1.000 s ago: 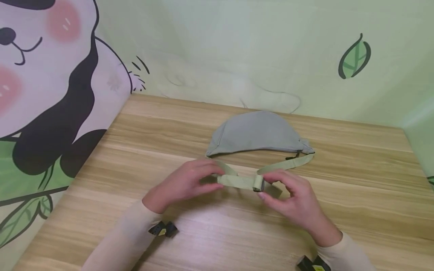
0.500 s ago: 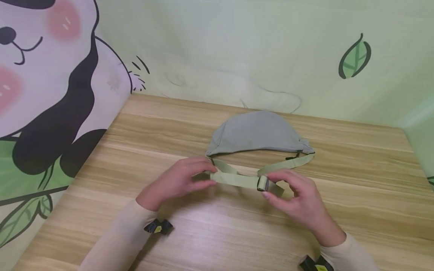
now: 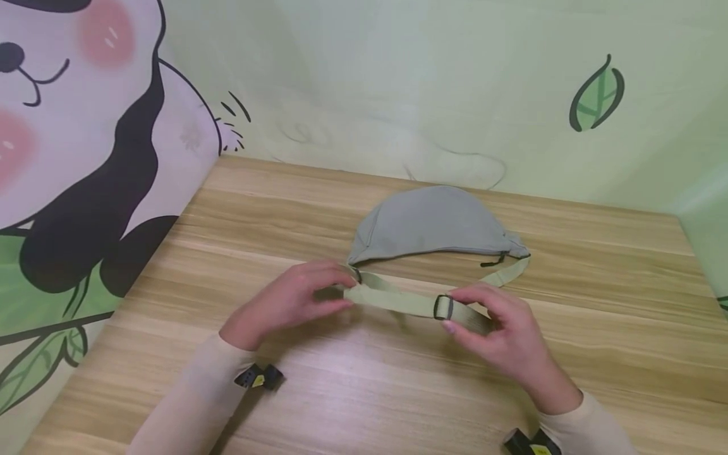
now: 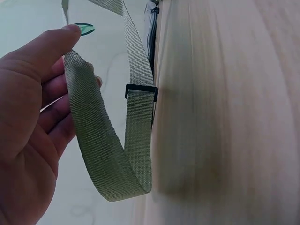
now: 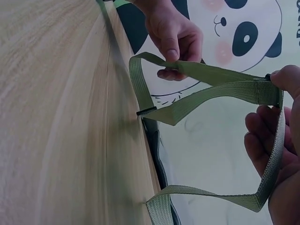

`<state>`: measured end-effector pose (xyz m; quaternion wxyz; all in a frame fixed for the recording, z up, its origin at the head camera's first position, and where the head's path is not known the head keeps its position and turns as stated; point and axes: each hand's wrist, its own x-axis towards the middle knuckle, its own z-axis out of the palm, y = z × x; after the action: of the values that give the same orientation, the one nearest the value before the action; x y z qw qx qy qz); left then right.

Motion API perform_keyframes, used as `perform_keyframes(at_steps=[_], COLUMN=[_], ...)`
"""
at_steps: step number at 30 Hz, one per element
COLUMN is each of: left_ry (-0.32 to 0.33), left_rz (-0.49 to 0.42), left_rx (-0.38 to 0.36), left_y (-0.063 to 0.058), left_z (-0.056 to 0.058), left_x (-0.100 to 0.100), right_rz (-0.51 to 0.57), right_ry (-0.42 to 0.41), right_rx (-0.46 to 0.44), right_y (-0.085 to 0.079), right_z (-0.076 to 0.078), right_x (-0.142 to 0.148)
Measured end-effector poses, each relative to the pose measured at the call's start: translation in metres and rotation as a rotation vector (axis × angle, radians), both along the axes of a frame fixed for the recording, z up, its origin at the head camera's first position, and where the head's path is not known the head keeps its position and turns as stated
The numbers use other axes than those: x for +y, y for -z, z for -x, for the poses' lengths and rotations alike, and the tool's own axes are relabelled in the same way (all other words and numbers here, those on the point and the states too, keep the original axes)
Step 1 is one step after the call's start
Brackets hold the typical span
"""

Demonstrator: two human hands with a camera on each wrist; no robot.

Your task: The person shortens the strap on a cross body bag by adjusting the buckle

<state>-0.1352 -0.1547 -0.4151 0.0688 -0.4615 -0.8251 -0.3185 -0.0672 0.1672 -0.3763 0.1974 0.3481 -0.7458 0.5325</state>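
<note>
A grey waist bag (image 3: 432, 221) lies on the wooden table, its pale green strap (image 3: 392, 301) looping out in front. My left hand (image 3: 292, 303) pinches the strap between thumb and fingers, and the left wrist view shows the webbing (image 4: 89, 126) hanging down in a loop from there. At the strap's other side my right hand (image 3: 503, 332) pinches the black slider buckle (image 3: 443, 308) by its edges. Close to the bag's left end sits a second black buckle (image 4: 141, 87) on the strap. The stretch between both hands is held nearly straight, above the table.
Wood-grain tabletop (image 3: 364, 392) extends around the hands. Behind it stands a pale green wall (image 3: 364, 82) with a printed leaf, and a panda print (image 3: 136, 126) covers the left side. A black zipper pull (image 3: 491, 262) hangs at the bag's right end.
My left hand has moved left along with its grip, and the right hand slightly right, so the strap between them is longer. The slider buckle has turned to show its frame. The bag stays almost still.
</note>
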Motion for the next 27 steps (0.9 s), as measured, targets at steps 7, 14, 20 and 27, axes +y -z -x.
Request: perform_keyframes(at_steps=[7, 14, 20, 27], left_ry=[0.026, 0.076, 0.080, 0.138], left_rz=[0.001, -0.037, -0.070, -0.142], left_rx=[-0.037, -0.007, 0.105, 0.099], left_y=[-0.007, -0.017, -0.023, -0.025], left_z=[0.000, -0.001, -0.007, -0.011], left_x=[0.009, 0.032, 0.053, 0.075], right_rz=[-0.021, -0.038, -0.043, -0.035], right_ry=[0.014, 0.008, 0.020, -0.016], right_rx=[-0.004, 0.023, 0.023, 0.041], right_y=[0.017, 0.009, -0.007, -0.011], right_z=[0.006, 0.003, -0.003, -0.004], right_x=[0.005, -0.003, -0.011, -0.017])
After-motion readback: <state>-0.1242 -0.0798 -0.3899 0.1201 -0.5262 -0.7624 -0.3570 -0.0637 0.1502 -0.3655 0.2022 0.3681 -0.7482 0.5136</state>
